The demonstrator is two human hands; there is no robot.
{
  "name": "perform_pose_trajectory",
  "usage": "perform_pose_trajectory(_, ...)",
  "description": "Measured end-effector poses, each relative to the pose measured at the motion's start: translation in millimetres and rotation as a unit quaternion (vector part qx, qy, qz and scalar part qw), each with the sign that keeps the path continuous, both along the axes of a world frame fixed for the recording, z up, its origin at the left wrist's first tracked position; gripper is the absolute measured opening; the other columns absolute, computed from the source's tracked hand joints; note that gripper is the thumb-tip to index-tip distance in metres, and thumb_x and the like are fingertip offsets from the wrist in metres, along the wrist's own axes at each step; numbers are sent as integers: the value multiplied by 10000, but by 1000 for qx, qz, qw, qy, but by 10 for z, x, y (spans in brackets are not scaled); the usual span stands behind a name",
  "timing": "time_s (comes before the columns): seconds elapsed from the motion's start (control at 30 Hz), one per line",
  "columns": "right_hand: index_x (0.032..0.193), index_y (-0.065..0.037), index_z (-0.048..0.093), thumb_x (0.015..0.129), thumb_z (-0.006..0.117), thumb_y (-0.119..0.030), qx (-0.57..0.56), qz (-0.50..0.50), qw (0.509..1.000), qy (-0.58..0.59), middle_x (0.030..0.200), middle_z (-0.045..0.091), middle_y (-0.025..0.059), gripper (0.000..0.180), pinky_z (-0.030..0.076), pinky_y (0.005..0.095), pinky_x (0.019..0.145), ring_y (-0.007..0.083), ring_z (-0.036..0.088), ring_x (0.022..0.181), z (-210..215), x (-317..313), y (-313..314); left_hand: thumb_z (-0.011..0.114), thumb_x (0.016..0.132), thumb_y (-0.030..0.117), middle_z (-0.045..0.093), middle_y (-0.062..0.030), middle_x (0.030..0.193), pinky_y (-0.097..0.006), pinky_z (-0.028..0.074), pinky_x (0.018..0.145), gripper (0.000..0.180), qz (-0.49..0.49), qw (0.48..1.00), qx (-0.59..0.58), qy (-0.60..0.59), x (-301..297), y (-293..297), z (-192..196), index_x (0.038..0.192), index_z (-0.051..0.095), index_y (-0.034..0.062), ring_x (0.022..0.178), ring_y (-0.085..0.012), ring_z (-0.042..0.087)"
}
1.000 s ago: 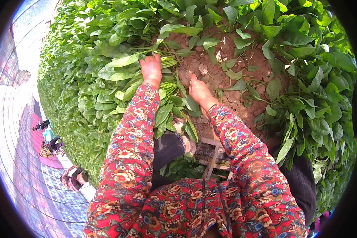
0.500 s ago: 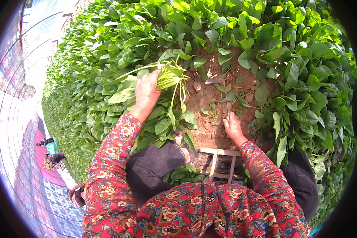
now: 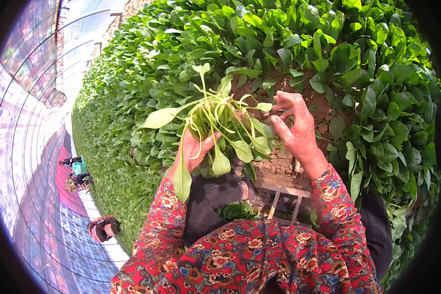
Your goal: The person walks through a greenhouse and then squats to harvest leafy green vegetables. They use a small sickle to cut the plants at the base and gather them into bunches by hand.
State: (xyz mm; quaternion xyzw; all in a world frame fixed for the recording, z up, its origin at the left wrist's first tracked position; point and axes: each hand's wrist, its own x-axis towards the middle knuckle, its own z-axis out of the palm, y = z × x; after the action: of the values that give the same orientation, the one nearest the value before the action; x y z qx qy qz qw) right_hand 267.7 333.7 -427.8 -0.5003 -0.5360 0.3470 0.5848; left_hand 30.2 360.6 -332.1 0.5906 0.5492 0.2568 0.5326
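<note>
My left hand (image 3: 193, 149) is closed around a bunch of spinach (image 3: 225, 117), lifted in front of me with the root ends turned up. Several loose stems and leaves splay out of the bunch, some drooping over my fingers. To its right, my right hand (image 3: 299, 127) is raised with thumb and fingers apart, holding nothing that I can see. One small leaf (image 3: 264, 106) at the bunch's edge comes close to those fingertips; whether they touch is unclear. The small hoe seen earlier cannot be made out.
Dense spinach plants (image 3: 142, 83) surround a patch of bare soil (image 3: 279, 164). Between my knees lies a pale slatted frame (image 3: 285, 191), with cut leaves (image 3: 237, 210) beside it. People (image 3: 78, 179) sit along the far left edge, near a curved plastic greenhouse wall (image 3: 29, 122).
My right hand has let go of the small hoe and come up beside the spinach. My left hand has brought the bunch nearer and turned its root ends up.
</note>
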Motion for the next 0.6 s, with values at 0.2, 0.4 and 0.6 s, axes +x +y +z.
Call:
perform_pose_trajectory(0.2,1151,-41,539,749,714,-55,37,39,997,-57,1061,559,116,439,520,323,638,202,633,728,371,-113,28,666,865,77,583,-49,1230,-303,420,972,513,-4,997,-77,-14,64,95,-34,1333,464,20,1111,-147,546)
perform_pose_trajectory(0.4,1081,-52,560,768,683,-38,-12,15,1000,-11,1011,551,110,337,526,340,666,244,623,758,232,-93,29,705,845,106,588,-46,1220,-307,426,949,550,-8,997,-56,56,67,93,27,1331,458,33,1096,-150,547)
perform_pose_trajectory(0.6,1016,-61,584,762,705,-109,12,53,995,-81,970,555,108,285,523,365,712,277,593,872,284,-112,49,706,841,60,580,-24,1231,-291,431,956,545,-8,999,-44,-6,108,85,-55,1330,464,50,1098,-135,547)
